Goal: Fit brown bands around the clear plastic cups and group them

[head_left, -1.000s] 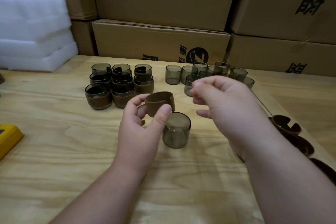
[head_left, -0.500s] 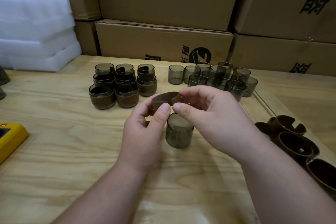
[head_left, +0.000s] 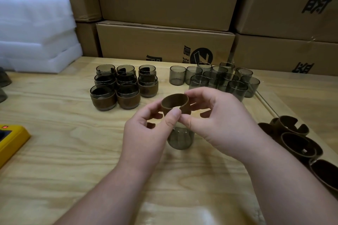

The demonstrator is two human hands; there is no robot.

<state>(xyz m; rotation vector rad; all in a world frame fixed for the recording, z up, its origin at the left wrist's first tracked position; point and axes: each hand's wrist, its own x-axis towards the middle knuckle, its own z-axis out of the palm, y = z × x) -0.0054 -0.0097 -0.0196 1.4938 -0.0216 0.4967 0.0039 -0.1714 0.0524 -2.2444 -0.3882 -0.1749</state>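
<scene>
Two hands meet over the middle of the wooden table [head_left: 54, 151] and share one brown band [head_left: 174, 101]. The left hand [head_left: 146, 133] pinches the band's near left end between thumb and forefinger; the right hand [head_left: 219, 124] pinches the near right end the same way, with its other fingers curled loosely behind. The band is a split ring held level, its open axis pointing up and its gap turned toward the person, between the two thumbs.

Directly below the band, partly hidden by both hands, one bare clear cup [head_left: 180, 138] stands upright on the table, mouth up. Band and cup are apart, the band hanging above the rim.

Toward the far left, the banded cups [head_left: 124, 86] stand upright in a tight block, touching one another. To their right, with a strip of bare table between, the plain cups [head_left: 214, 78] cluster near the far edge. Spare bands [head_left: 296, 140] lie in a loose row along the table's right edge, their gaps facing various ways.

Bare wood lies in front of the standing cup and to its left, reaching to a yellow device [head_left: 11, 142] at the left edge. White foam sheets [head_left: 36, 33] sit at the far left corner, and cardboard boxes [head_left: 164, 42] wall off the back.
</scene>
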